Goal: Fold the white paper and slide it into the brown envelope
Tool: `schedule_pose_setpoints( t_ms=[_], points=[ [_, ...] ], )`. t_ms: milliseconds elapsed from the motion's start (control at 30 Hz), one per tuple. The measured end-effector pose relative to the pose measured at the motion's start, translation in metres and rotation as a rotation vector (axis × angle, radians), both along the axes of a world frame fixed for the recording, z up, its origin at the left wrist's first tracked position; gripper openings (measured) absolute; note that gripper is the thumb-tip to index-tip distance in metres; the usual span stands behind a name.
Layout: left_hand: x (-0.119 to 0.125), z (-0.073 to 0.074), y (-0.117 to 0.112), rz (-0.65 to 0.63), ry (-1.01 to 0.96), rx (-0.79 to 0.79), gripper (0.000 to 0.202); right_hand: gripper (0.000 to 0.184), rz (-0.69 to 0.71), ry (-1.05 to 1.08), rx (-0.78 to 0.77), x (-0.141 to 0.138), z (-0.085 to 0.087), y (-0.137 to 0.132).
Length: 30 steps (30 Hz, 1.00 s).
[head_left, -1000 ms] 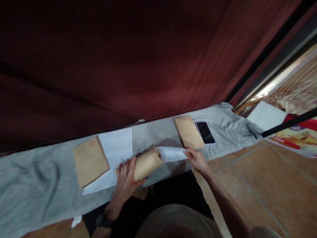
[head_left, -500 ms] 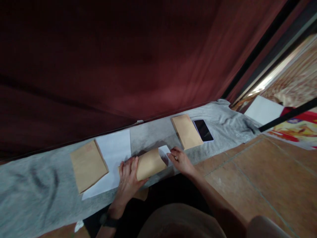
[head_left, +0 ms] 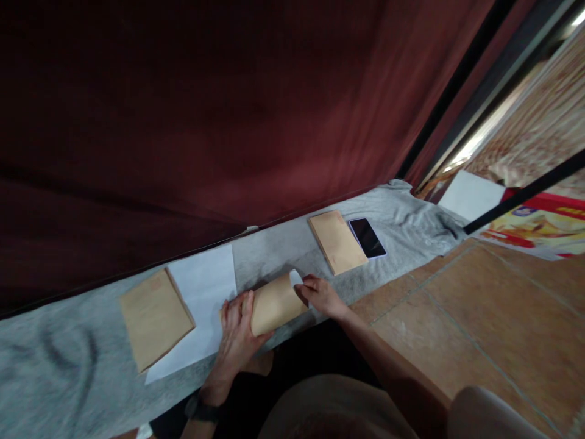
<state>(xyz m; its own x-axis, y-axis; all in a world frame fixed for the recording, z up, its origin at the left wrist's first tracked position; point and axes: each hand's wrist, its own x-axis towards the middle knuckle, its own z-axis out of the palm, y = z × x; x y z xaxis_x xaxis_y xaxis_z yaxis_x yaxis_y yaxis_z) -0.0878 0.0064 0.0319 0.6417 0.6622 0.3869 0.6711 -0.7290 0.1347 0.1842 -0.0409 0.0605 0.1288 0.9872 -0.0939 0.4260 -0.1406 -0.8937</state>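
Note:
A brown paper envelope (head_left: 275,305) lies in front of me with its right end bulging open. My left hand (head_left: 236,322) grips its left end, thumb along the near edge and fingers over the top. At the open end, my right hand (head_left: 321,295) is closed on a piece of white paper (head_left: 296,279). Only a small part of that paper sticks out of the envelope; the rest is hidden inside. The right fingertips are at the envelope's mouth.
Left of my hands, a stack of brown envelopes (head_left: 156,320) rests partly on white paper sheets (head_left: 205,296). A second envelope stack (head_left: 338,242) and a phone (head_left: 367,238) lie to the right on the grey cloth (head_left: 278,247). A dark red curtain (head_left: 256,152) hangs behind.
My right hand has moved left toward the envelope, and the white paper has slid further in, so less of it shows. My left hand keeps its hold. The view has shifted slightly.

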Motion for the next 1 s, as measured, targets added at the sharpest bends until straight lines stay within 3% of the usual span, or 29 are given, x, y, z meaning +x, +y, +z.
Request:
schedule_pose_setpoints(
  t_ms=[133,267,567,767,1000],
  points=[
    [-0.001,0.001,-0.001,0.012,0.013,-0.03,0.108,0.037,-0.071,0.094,0.031,0.003,-0.005,-0.001],
    [0.003,0.002,-0.004,0.004,0.025,-0.039,0.108,0.035,-0.046,0.126,0.019,-0.005,-0.008,-0.003],
    [0.01,0.005,-0.004,0.0,0.024,-0.046,0.106,0.026,-0.05,-0.067,-0.054,-0.012,-0.013,-0.002],
    [0.011,0.004,-0.005,-0.011,0.027,-0.041,0.103,0.009,-0.172,-0.066,-0.041,-0.012,-0.014,-0.006],
    [0.011,0.004,-0.003,-0.02,0.055,-0.01,0.104,0.004,-0.279,0.017,-0.003,-0.017,-0.011,-0.009]
  ],
)
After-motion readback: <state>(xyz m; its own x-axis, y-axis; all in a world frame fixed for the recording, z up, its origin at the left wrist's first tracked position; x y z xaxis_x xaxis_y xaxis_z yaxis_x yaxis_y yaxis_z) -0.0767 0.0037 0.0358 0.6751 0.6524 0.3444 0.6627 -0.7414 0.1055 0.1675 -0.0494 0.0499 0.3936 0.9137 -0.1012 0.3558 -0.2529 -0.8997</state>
